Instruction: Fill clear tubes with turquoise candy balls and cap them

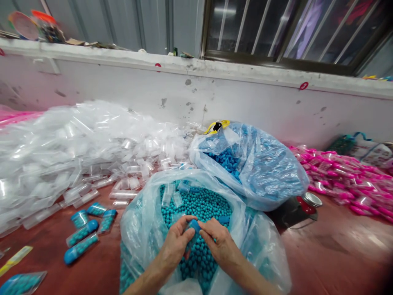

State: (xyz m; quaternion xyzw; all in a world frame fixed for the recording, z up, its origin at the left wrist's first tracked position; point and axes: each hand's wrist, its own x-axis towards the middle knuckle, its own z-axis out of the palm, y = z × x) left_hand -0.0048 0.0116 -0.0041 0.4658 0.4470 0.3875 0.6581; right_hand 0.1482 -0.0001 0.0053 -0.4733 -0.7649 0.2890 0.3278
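Above an open plastic bag (141, 205) of teal beads (199, 200), my two hands meet. My left hand (179, 237) is closed round a clear tube with a blue cap (194, 226). The fingers of my right hand (216, 237) are pinched against the blue cap from the other side. How full the tube is cannot be made out behind my fingers. Several empty clear tubes (168, 194) lie on the beads, and a blue piece (223, 220) rests near the bag's right side.
Left are a large heap of clear tubes (92, 143) and several bead-filled tubes (81, 232) on the red table (337, 254). Behind sits a bag of blue caps (225, 162). Right are a dark can with a silver lid (312, 199) and a pink pile (346, 176).
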